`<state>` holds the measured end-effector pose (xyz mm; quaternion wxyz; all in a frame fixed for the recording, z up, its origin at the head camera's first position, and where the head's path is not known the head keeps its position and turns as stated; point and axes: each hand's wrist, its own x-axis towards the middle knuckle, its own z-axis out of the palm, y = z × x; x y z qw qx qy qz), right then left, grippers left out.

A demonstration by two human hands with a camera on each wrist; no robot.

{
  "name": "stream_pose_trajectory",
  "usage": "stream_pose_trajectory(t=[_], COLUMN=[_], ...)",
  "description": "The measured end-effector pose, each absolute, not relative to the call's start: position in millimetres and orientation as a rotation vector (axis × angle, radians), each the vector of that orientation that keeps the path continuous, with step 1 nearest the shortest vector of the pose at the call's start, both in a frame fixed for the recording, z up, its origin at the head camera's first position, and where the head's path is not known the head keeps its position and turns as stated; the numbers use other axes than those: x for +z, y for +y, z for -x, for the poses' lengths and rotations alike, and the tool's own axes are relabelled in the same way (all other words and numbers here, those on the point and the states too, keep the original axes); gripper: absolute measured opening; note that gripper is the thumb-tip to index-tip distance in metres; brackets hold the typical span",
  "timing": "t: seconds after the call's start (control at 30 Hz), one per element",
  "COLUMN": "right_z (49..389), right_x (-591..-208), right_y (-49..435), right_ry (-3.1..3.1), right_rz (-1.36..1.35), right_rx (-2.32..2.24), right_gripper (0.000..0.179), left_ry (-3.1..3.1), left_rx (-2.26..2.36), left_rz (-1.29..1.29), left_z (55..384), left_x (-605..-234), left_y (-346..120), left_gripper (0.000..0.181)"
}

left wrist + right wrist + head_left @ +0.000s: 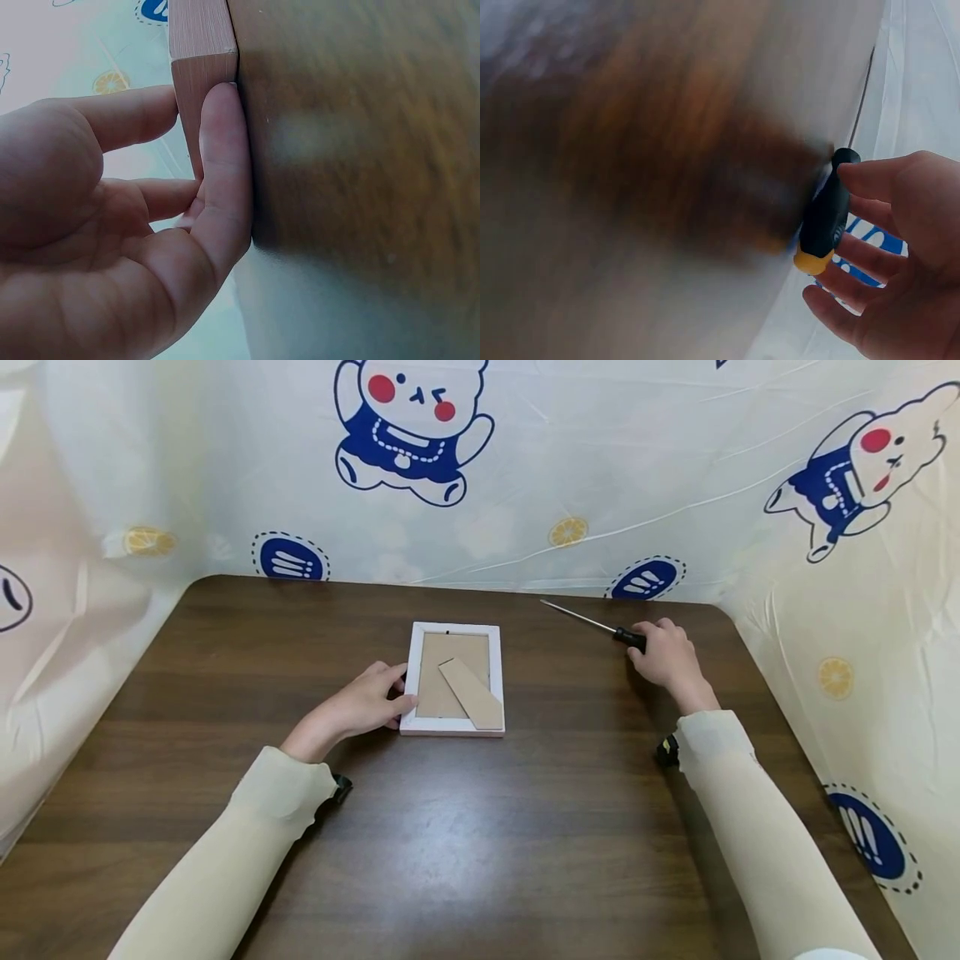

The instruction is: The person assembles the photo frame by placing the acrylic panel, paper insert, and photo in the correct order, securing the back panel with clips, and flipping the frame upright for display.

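Note:
A white picture frame [452,727] lies back-up on the table, its tan backing board [435,652] and angled stand leg [476,697] facing up. My left hand [367,697] holds the frame's left edge, thumb on the top face. In the left wrist view, fingers of that hand [165,225] lie along the frame's side [201,82]. Toward the back right, my right hand [663,653] pinches a screwdriver [628,637] by its black handle, the thin metal shaft pointing to the back left. The right wrist view shows the handle's yellow end [814,261] beside the fingers.
The dark wooden table [450,843] is bordered by white printed cloth [525,468] at the back and both sides. Black wrist devices [667,750] show at both pale sleeves.

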<state>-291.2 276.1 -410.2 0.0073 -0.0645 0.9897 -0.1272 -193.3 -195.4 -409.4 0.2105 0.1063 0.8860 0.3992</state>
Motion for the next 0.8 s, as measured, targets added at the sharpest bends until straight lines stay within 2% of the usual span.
stream_pose_trajectory(t=[0.2,0.5,0.8], right_z=[295.4,301.5,301.5], right_x=[-413.9,-417.4,-402.8], right_y=[273.8,275.4,264.7], right_ry=[3.108,3.124,2.960], right_rz=[0.211,0.274,0.253], right_rx=[-0.384,-0.376,-0.524], right_gripper=[0.043,0.028,0.028], left_ry=[2.454,2.444,2.460], left_rx=[1.121,1.134,1.119], left_rz=[-0.289,-0.287,-0.295], left_z=[193.4,192.7,191.7], left_x=[-410.8,-409.7,-408.9], left_y=[-195.9,-195.1,-195.4], left_gripper=[0.063,0.060,0.062])
